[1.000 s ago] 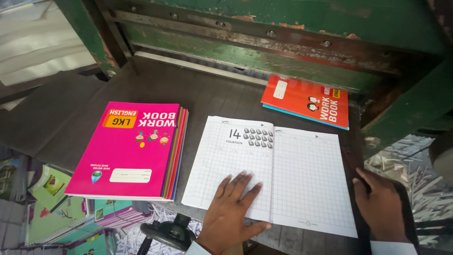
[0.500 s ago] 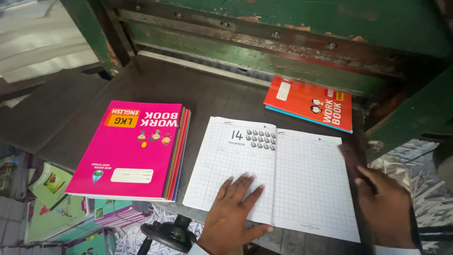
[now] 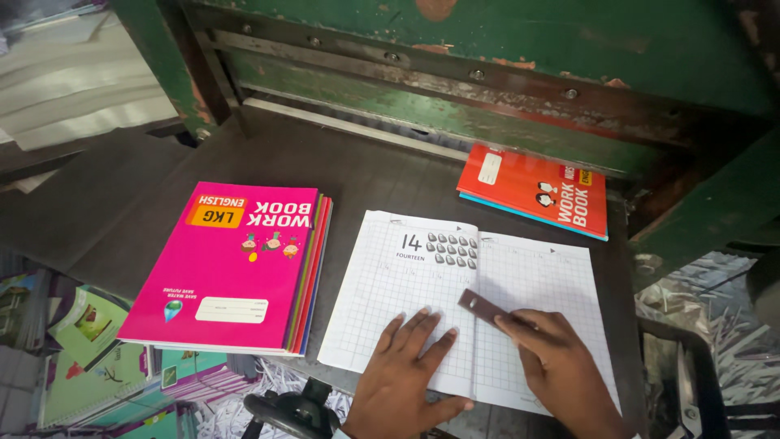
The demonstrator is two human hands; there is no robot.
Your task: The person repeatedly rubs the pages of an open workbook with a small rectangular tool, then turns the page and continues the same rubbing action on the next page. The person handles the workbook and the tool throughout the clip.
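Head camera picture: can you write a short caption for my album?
Left hand flat on an open grid book, right hand holding a small dark strip at its fold.

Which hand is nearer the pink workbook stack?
Left. The left hand lies flat on the open grid book, just right of the pink workbook stack; the right hand is farther right.

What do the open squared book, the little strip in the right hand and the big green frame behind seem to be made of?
Open book: matte white paper, printed grid. Strip: dark, flat and stiff, maybe wood or metal; unclear. Green frame: painted metal, judging by bolts, chipped paint and rusty patches.
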